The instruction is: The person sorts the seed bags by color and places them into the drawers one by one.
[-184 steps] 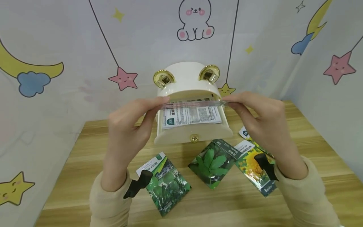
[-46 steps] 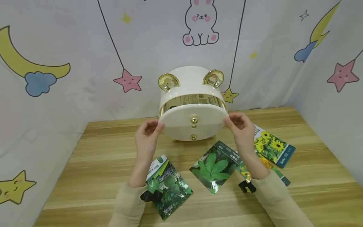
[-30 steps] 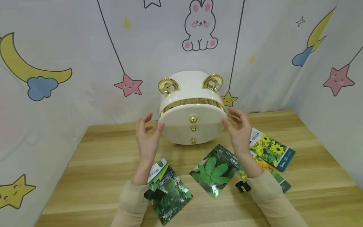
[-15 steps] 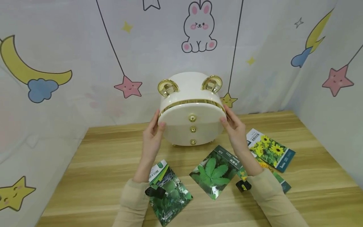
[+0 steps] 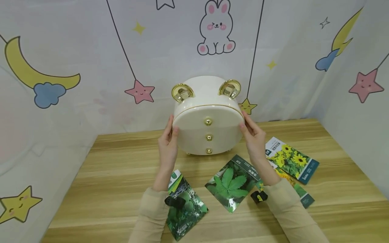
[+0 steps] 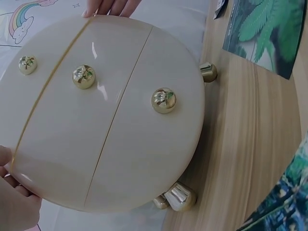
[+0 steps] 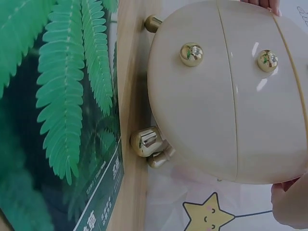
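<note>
A white, rounded drawer box [image 5: 203, 88] with gold ears, gold feet and three gold knobs stands upright on the wooden table, near the back. Its top drawer front [image 5: 223, 114] sits flush under the gold rim. My left hand [image 5: 167, 148] touches the left side, its thumb on the drawer front's edge and its fairly straight fingers along the side. On the opposite side my right hand [image 5: 255, 141] lies the same way. In the left wrist view the left hand's fingers [image 6: 17, 207] are partly hidden behind the box. What the drawers hold is out of sight.
In front of the box lie a leafy seed packet [image 5: 188, 209], a fern-leaf seed packet [image 5: 231, 184] and a yellow-flower seed packet [image 5: 293, 160]. Another packet [image 5: 305, 197] is partly under that one and the right forearm. A patterned cloth [image 5: 152, 57] hangs behind the table [image 5: 115, 162].
Earlier both hands held a packet over the pulled-out top drawer with papers in it. Since then the drawer has slid back under the thumbs, and its gap has closed.
</note>
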Action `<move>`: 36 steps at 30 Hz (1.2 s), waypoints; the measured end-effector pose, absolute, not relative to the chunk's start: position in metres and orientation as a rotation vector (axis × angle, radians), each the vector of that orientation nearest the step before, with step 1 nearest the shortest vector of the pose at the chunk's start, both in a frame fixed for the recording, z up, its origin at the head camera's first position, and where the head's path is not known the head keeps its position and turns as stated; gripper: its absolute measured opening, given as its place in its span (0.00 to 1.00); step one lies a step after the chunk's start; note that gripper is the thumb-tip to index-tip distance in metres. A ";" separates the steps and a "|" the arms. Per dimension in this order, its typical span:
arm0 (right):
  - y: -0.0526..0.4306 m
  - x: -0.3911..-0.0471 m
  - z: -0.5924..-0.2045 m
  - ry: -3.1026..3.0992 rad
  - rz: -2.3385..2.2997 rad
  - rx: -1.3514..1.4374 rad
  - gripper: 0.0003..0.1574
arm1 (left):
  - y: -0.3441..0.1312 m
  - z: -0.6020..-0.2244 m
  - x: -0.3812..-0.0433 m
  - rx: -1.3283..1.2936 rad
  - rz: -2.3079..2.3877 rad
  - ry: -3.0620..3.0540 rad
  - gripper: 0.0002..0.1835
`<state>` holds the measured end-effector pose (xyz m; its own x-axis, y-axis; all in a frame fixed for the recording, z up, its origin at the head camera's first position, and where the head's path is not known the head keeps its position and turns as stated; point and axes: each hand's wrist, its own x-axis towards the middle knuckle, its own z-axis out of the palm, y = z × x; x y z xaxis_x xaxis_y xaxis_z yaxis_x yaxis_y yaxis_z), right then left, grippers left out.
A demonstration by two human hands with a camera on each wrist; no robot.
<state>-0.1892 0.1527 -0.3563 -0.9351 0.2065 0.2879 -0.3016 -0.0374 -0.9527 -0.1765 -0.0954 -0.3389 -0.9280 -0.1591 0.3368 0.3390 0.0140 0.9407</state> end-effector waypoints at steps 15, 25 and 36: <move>0.144 -0.193 -0.355 -1.793 2.010 -0.036 0.25 | -0.088 -0.342 -0.179 -0.082 -1.973 -1.854 0.24; 0.148 -0.193 -0.352 -1.818 2.021 -0.033 0.26 | -0.091 -0.338 -0.178 -0.110 -1.941 -1.909 0.24; 0.159 -0.178 -0.344 -1.853 1.929 -0.063 0.21 | -0.110 -0.357 -0.167 0.008 -1.961 -1.847 0.25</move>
<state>-0.1776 0.1587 -0.3442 -0.8921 0.3553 0.2790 -0.2931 0.0148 -0.9560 -0.1668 -0.1101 -0.3570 -0.9014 -0.3192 0.2927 0.3112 -0.0074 0.9503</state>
